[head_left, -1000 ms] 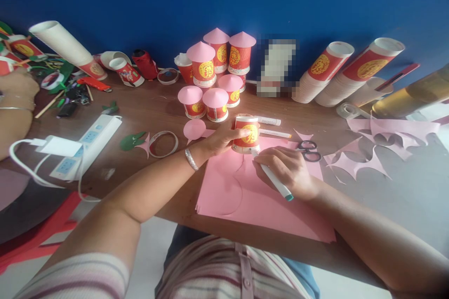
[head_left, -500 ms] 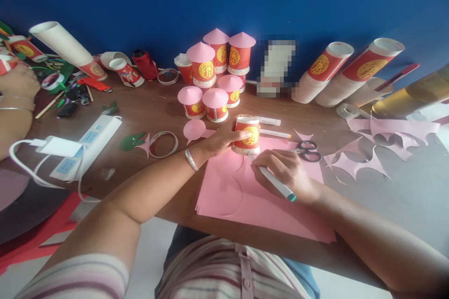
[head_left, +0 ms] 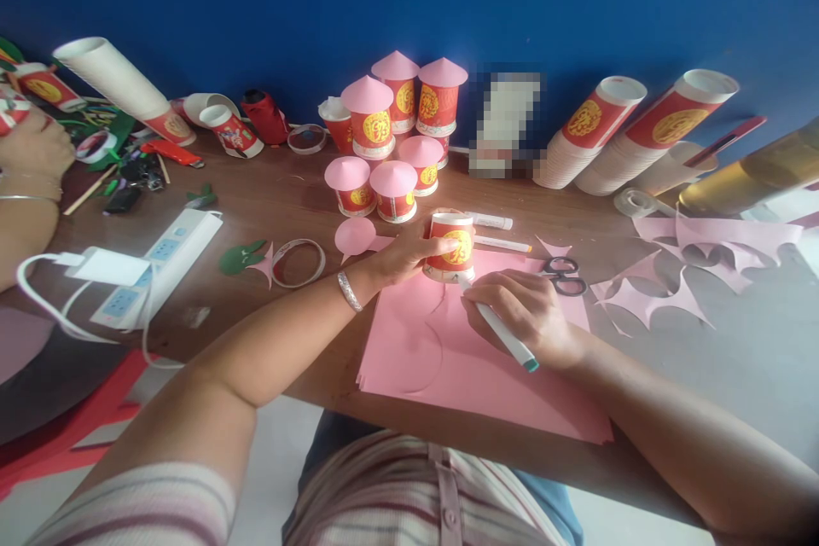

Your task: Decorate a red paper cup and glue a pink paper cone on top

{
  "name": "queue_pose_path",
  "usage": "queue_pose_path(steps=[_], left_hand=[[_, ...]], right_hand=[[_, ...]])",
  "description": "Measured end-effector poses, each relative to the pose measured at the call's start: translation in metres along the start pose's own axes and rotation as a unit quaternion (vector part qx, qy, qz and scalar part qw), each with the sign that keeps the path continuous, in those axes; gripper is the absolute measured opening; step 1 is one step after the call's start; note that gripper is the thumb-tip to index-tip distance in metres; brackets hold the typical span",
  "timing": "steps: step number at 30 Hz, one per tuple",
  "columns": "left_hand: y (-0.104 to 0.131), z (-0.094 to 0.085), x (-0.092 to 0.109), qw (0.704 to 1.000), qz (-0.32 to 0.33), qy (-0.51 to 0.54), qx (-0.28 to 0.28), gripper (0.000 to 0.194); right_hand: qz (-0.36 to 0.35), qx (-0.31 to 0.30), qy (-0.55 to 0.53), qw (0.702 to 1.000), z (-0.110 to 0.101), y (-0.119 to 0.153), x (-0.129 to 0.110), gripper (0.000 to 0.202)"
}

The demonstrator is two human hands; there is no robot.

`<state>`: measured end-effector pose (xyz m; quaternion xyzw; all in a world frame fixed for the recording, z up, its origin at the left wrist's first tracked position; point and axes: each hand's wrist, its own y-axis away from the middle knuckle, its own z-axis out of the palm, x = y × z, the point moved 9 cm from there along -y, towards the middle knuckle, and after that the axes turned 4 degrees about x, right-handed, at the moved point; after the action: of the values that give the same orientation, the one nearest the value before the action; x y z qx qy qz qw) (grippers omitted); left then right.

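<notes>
My left hand (head_left: 409, 252) grips a red paper cup (head_left: 451, 246) with a yellow emblem, its thumb across the front, above the pink paper sheets (head_left: 409, 341). In my right hand (head_left: 528, 311) is a white marker (head_left: 505, 334) with a teal end pointing toward me; its tip is at the cup's white lower rim. A curved line shows on the top sheet. Two more markers (head_left: 502, 244) lie behind the cup, and black-handled scissors (head_left: 564, 275) rest just right of the sheets.
Several red cups with pink cone tops (head_left: 393, 179) stand behind. Cup stacks (head_left: 592, 132) lean at the right, near pink scraps (head_left: 659, 299). At left are a tape roll (head_left: 298, 263), a power strip (head_left: 159, 269) and another person's hand (head_left: 35, 149).
The marker and my right hand have shifted very slightly at the cup's lower rim. My left hand keeps its hold on the cup.
</notes>
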<state>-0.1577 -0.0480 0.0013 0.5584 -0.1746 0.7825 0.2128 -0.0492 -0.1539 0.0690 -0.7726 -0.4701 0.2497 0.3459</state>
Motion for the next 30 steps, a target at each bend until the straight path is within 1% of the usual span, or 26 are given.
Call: queue_pose_path(steps=[4,10,19,24,30], left_hand=[[-0.001,0.0,0.001,1.0,0.006,-0.001,0.006,0.03],[-0.001,0.003,0.002,1.0,0.001,-0.008,-0.003,0.03],[0.001,0.003,0.005,1.0,-0.005,-0.021,0.01,0.025],[0.001,0.005,0.008,1.0,0.003,-0.017,0.004,0.026],[0.001,0.004,0.011,0.999,0.008,-0.044,0.007,0.026]], right_hand=[[-0.005,-0.005,0.002,1.0,0.001,-0.001,0.0,0.021],[-0.002,-0.004,-0.004,1.0,0.0,-0.001,0.0,0.021],[-0.009,-0.01,0.008,1.0,0.0,-0.003,-0.001,0.021],[-0.011,-0.01,0.019,1.0,0.0,-0.002,0.001,0.022],[-0.002,-0.008,0.034,0.999,0.0,0.0,0.002,0.023]])
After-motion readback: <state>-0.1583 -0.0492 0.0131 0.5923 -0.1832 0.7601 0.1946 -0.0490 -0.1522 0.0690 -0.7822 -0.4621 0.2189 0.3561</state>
